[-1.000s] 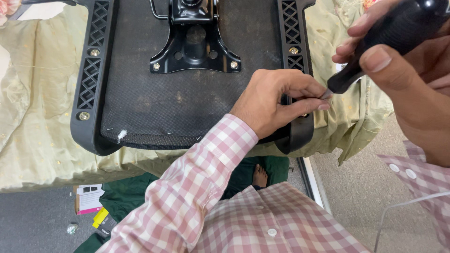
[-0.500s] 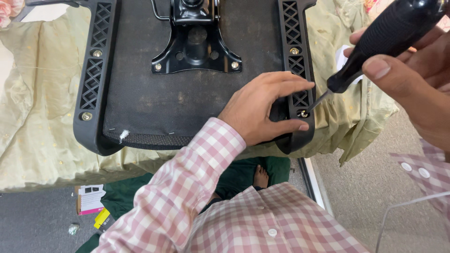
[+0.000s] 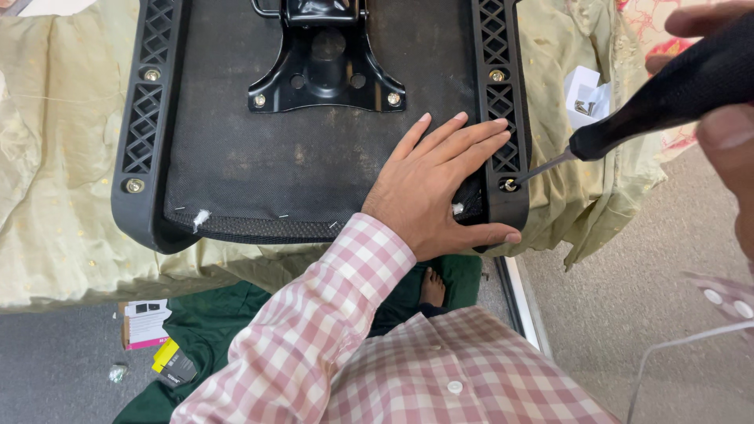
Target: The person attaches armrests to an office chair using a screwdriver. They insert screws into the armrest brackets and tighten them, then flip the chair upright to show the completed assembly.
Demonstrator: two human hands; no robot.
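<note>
An upturned black chair seat (image 3: 298,157) lies on a pale green cloth. My left hand (image 3: 440,184) rests flat on its near right corner, fingers spread, thumb hooked over the front edge. My right hand (image 3: 726,133) grips the black handle of a screwdriver (image 3: 660,98). The metal tip sits in a screw (image 3: 510,185) in the right side rail. A black metal mounting plate (image 3: 322,63) is bolted at the seat's centre.
Brass screws (image 3: 135,186) show at the other rail corners. A small white packet with metal parts (image 3: 585,98) lies on the pale green cloth (image 3: 55,235) at right. Below the table edge are a dark green cloth, a small box (image 3: 145,322) and my bare foot.
My left hand let go of the screw at the tip and went flat onto the seat corner. The screwdriver came down until its tip met the screw in the rail.
</note>
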